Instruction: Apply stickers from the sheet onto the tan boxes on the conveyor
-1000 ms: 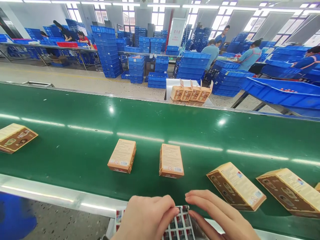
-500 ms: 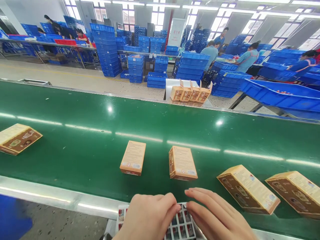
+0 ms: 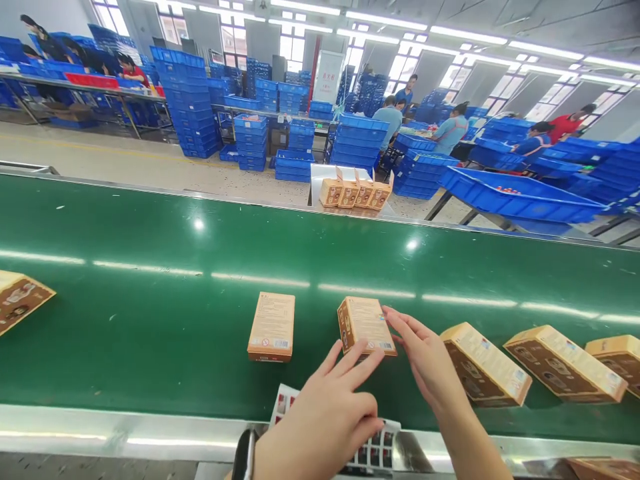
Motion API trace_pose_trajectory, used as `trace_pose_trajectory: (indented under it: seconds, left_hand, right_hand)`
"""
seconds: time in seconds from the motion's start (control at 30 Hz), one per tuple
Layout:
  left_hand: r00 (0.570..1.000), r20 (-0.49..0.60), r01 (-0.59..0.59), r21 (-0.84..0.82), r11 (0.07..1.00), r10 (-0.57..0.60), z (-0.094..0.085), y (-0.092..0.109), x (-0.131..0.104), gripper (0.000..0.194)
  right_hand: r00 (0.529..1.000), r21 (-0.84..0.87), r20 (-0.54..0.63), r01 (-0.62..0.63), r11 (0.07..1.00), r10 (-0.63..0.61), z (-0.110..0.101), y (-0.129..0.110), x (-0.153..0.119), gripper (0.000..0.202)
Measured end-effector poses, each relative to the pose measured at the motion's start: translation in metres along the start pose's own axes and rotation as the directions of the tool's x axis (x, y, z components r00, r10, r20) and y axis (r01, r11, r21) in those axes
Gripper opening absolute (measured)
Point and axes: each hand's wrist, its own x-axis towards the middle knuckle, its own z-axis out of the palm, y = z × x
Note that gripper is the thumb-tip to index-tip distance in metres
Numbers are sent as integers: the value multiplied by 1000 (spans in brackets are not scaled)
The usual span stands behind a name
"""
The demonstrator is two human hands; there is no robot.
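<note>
While a carton [image 3: 369, 321] is touched by the left hand [image 3: 327, 413] and right hand [image 3: 433, 363], both loosely open, red items are seen within the gridded tray [image 3: 284, 395].

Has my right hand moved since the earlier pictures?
Yes. Judged against the near metal rail, your right hand has moved forward, farther over the green belt, to the right side of a box.
</note>
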Motion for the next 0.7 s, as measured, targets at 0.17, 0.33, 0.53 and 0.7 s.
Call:
trace_pose_trajectory:
  seconds: [0.17, 0.33, 0.53, 0.7]
  left_hand:
    - [999, 30, 39, -115, 993, -36, 11, -2, 18, 14]
    - [999, 40, 38, -154, 987, -33, 16, 0, 27, 10]
    - [998, 65, 14, -134, 991, -6, 22, 3, 40, 11]
    - [995, 101, 6, -126, 992, 6, 29, 5, 50, 11]
  right_hand:
    - [999, 22, -41, -8, 1000, 9, 3, -1, 5, 51]
    - [993, -13, -114, 38, 999, -39, -3, 4, 8, 47]
    - [970, -215, -172, 131, 968, -170, -10, 12, 10, 47]
    - [880, -468, -241, 262, 844, -408, -18, 9, 18, 45]
